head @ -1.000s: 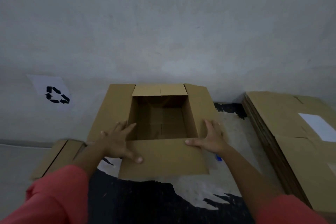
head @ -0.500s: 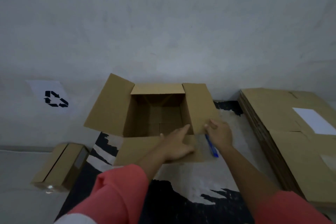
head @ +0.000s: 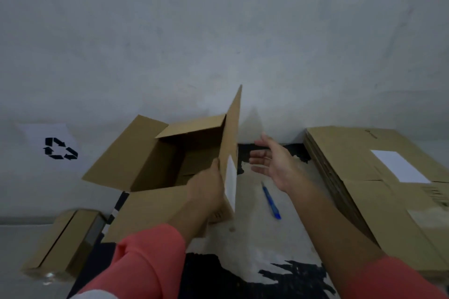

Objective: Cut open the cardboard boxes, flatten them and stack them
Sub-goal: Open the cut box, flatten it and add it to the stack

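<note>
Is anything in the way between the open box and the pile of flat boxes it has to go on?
Only small things. A blue pen-like tool lies on the floor between the open box and the flat stack, and the open right hand hangs in that gap. The left hand holds the box's right wall.

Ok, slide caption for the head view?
Left hand grips the open box; right hand hovers open beside it; blue pen on floor.
</note>
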